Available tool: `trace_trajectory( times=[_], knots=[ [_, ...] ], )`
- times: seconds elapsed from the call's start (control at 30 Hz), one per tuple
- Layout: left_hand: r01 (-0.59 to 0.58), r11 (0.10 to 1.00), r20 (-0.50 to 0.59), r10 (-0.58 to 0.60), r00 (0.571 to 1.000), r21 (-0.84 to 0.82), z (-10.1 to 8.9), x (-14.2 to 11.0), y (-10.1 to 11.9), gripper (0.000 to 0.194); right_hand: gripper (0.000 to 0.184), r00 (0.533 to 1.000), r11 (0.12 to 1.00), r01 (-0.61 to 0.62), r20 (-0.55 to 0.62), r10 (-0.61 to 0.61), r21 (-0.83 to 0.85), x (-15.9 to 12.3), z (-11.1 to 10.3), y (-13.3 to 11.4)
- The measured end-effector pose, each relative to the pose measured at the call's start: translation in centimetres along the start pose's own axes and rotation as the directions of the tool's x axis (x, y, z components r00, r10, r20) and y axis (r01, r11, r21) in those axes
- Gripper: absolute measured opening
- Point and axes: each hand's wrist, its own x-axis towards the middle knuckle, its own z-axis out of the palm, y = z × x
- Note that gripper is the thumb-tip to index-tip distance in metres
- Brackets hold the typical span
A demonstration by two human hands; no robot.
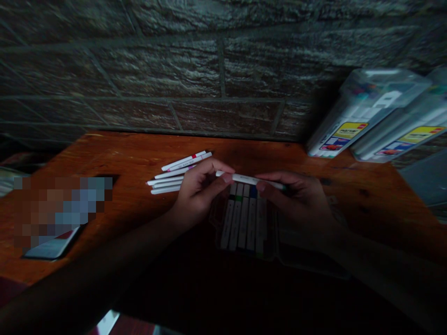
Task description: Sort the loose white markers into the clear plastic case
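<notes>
A white marker pen [248, 179] is held level between both hands above the wooden table [115, 158]. My left hand [199, 188] pinches its left end with thumb and fingers. My right hand [296, 197] grips its right end, fingers curled round it. Directly below the pen lies a clear plastic case [244, 223] holding several white markers side by side, some with dark, green or blue caps. To the left, beyond my left hand, several loose white markers [174, 174] lie on the table, two with red or pink bands.
Two clear marker boxes [366, 114] with yellow labels lean at the back right against the dark brick wall [174, 70]. A phone-like flat object [52, 244], partly pixelated, lies at the left. The near edge of the table is in deep shadow.
</notes>
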Motion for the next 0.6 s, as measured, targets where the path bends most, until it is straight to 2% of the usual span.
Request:
trace_trajectory(
  times=[0.17, 0.6],
  knots=[
    [0.005, 0.994, -0.022, -0.007, 1.0, -0.105, -0.01, 0.36, -0.3, 0.013, 0.015, 1.0, 0.998, -0.03, 0.004, 0.03, 0.055, -0.03, -0.03, 0.05],
    [0.015, 0.975, -0.106, -0.04, 0.994, -0.221, -0.17, 1.06, -0.72, 0.01, 0.019, 0.998, 0.993, -0.038, -0.04, 0.043, 0.114, -0.1, -0.1, -0.25]
  ],
)
